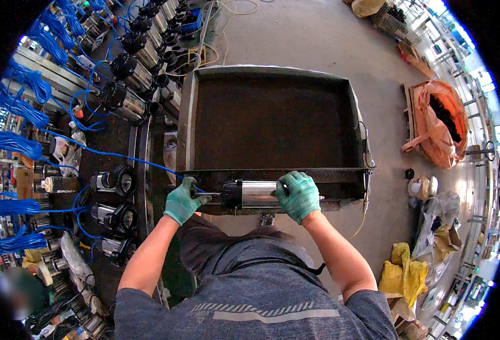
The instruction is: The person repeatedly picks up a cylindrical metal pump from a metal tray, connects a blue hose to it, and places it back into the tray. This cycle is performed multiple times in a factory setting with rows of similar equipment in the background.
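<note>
We have the steel-cased motor (254, 194) lying along the near side of the tank (272, 119) — our right hand (298, 196) curled over one end, our left hand (183, 199) gripping a thin rod (211, 194) at the other. Should our right fingers slacken, it could roll off.

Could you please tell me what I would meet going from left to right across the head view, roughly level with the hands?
Coiled blue cable, black-and-silver motor, gloved left hand, black end of the silver cylinder, gloved right hand, pale spools.
</note>
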Demonstrator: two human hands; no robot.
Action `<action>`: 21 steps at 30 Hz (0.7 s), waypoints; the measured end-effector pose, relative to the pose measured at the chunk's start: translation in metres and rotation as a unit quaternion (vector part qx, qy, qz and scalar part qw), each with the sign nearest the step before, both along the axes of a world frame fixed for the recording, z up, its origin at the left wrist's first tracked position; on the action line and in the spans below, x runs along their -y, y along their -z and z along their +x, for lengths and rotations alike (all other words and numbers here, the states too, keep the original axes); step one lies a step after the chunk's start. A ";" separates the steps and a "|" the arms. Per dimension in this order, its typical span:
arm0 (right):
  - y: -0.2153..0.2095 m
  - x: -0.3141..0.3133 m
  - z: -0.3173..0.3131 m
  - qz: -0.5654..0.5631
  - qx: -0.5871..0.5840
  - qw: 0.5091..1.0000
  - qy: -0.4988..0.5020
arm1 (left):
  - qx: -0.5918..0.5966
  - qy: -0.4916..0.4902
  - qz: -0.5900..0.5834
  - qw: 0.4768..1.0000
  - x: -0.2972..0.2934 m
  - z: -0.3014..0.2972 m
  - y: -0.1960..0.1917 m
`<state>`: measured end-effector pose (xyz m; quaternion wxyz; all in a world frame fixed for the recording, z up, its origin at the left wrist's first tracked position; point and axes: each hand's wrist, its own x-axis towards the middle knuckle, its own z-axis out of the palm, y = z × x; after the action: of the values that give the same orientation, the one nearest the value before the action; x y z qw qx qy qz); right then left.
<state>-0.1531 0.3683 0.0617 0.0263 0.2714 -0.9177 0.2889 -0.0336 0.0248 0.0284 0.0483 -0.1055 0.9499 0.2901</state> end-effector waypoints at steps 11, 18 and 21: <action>0.000 0.003 0.000 0.009 0.008 1.000 0.003 | 0.327 -0.303 0.555 0.703 0.036 -0.007 0.014; -0.003 0.003 0.000 0.015 0.019 1.000 -0.006 | 0.136 -0.046 0.432 0.890 0.040 0.008 0.036; -0.004 0.002 0.002 0.017 0.018 1.000 -0.008 | 0.088 0.003 0.379 0.921 0.044 0.011 0.039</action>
<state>-0.1512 0.3667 0.0657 0.0030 0.2743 -0.9204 0.2787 -0.0225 -0.0188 -0.0106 0.1688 -0.1014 0.7610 0.6181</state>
